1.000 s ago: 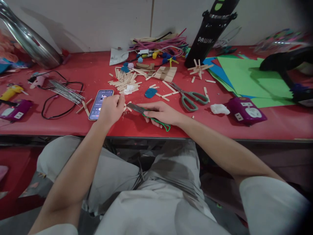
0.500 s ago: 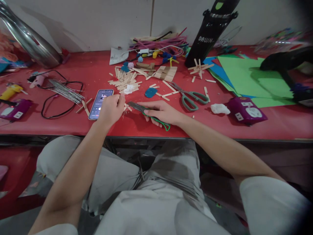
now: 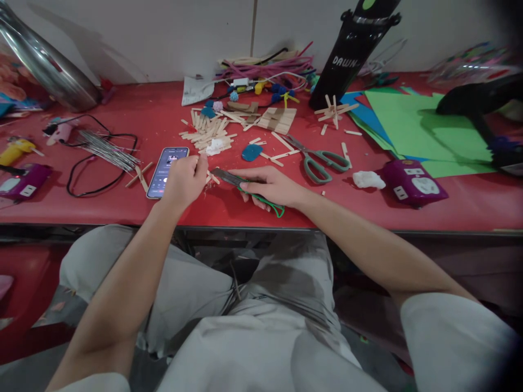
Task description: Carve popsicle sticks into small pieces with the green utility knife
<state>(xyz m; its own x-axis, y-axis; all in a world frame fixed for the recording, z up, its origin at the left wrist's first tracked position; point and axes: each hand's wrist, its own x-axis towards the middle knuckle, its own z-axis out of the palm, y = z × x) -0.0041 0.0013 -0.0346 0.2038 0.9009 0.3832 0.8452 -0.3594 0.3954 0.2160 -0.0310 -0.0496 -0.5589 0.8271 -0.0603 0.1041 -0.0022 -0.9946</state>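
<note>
Work on a red tabletop (image 3: 155, 212), left to right. At the far left leans a silver flask (image 3: 61, 65); nearer lies a purple socket box (image 3: 26, 182). Farther right, a sheaf of metal wires (image 3: 108, 149) lies inside a loop of black cord (image 3: 70, 188). A lit phone (image 3: 161, 170) lies beside two crossed sticks and is partly covered by the left hand (image 3: 186, 177), whose fingers are curled in; whether they close on anything cannot be told. Beyond this hand spreads a heap of wooden sticks (image 3: 206, 128), with a white wad (image 3: 215, 146) at its near edge. The two hands are apart; between them lie short stick pieces (image 3: 213, 177). The right hand (image 3: 267, 188) is clamped on a green-handled cutting tool (image 3: 227, 176), its dark blade pointing left toward the left hand, over the near part of the table. Beyond the right hand lie a blue piece (image 3: 252, 152) and a flat panel of joined sticks (image 3: 278, 120). Farther right are open grey-handled scissors (image 3: 321, 163), a star-shaped stick assembly (image 3: 335, 111) before a black bottle (image 3: 341, 62), and a white lump (image 3: 368, 179) just beside a second purple box (image 3: 414, 182). Green sheets (image 3: 408, 122) extend beyond that box.
</note>
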